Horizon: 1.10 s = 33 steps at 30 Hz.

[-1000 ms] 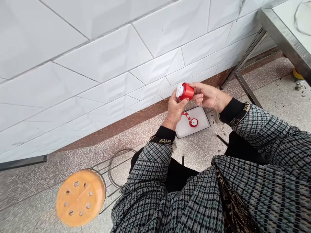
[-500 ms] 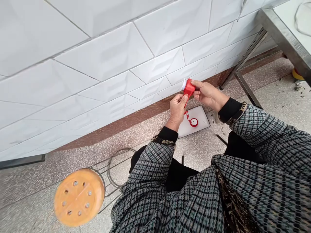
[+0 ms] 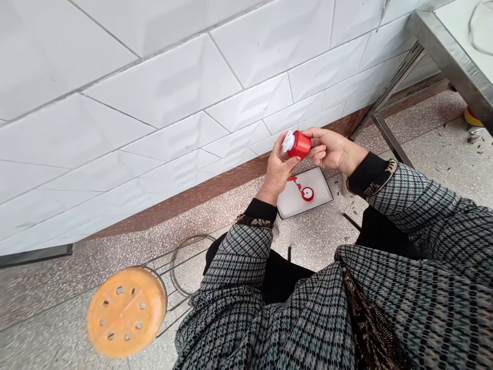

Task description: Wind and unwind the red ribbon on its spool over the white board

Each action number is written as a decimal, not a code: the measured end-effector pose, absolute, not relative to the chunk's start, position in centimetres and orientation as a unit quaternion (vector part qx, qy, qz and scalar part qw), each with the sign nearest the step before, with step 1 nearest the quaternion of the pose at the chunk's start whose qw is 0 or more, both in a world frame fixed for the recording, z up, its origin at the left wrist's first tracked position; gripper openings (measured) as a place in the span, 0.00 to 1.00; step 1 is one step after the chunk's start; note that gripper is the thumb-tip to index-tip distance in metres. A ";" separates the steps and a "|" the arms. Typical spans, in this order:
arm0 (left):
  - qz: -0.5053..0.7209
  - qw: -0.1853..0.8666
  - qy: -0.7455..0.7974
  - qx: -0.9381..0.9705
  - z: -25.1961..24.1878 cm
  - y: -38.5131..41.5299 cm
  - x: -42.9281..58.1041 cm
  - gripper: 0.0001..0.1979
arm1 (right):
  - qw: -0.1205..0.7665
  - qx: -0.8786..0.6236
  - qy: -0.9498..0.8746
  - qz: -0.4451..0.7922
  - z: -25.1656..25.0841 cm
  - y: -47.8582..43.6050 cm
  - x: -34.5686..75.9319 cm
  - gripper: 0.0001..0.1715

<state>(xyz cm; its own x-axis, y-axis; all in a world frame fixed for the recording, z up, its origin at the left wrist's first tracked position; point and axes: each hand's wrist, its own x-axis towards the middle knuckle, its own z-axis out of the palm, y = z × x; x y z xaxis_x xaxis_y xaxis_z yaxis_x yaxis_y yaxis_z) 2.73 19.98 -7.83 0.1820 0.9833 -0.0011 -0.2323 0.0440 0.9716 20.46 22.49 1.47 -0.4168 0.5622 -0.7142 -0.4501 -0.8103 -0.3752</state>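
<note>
A small roll of red ribbon (image 3: 297, 144) on a white core is held up in front of me between both hands. My left hand (image 3: 278, 168) grips it from below and the left, thumb against the red side. My right hand (image 3: 332, 149) pinches it from the right with closed fingers. Below them, on the floor, a white square board (image 3: 319, 192) carries a second red ribbon roll (image 3: 307, 193) with a short loose tail.
A white tiled wall (image 3: 173, 103) runs close in front above a brown skirting. An orange round stool (image 3: 126, 312) with wire legs stands at lower left. A steel table (image 3: 447, 51) and its legs stand at upper right. Small debris litters the speckled floor.
The roll was turned edge-on in my hands half a second ago; now its white core end faces left again and it sits slightly lower.
</note>
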 end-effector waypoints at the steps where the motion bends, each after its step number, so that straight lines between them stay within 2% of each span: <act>1: 0.499 0.604 0.383 0.489 -8.0 20.1 2.5 0.45 | 0.288 -0.445 -0.065 0.846 1.5 22.5 20.6 0.06; 5: 0.489 0.610 0.383 0.491 -8.4 20.2 2.0 0.46 | 0.277 -0.429 -0.066 0.857 1.4 21.9 20.6 0.07; 11: 0.496 0.643 0.439 0.385 -7.3 19.6 2.9 0.32 | 0.377 -0.453 -0.145 0.795 1.2 19.8 18.4 0.14; 16: 0.488 0.666 0.447 0.344 -6.3 19.0 4.0 0.33 | 0.429 -0.509 -0.152 0.730 0.9 20.3 18.0 0.16; 20: 0.469 0.670 0.457 0.349 -6.3 18.5 4.1 0.26 | 0.469 -0.510 -0.123 0.710 1.0 21.8 19.2 0.15; 29: 0.454 0.669 0.448 0.381 -6.7 18.6 3.9 0.28 | 0.416 -0.484 -0.057 0.768 1.0 22.6 20.1 0.07; 33: 0.485 0.656 0.446 0.369 -7.2 19.0 3.8 0.28 | 0.382 -0.474 -0.050 0.792 1.1 22.4 20.4 0.08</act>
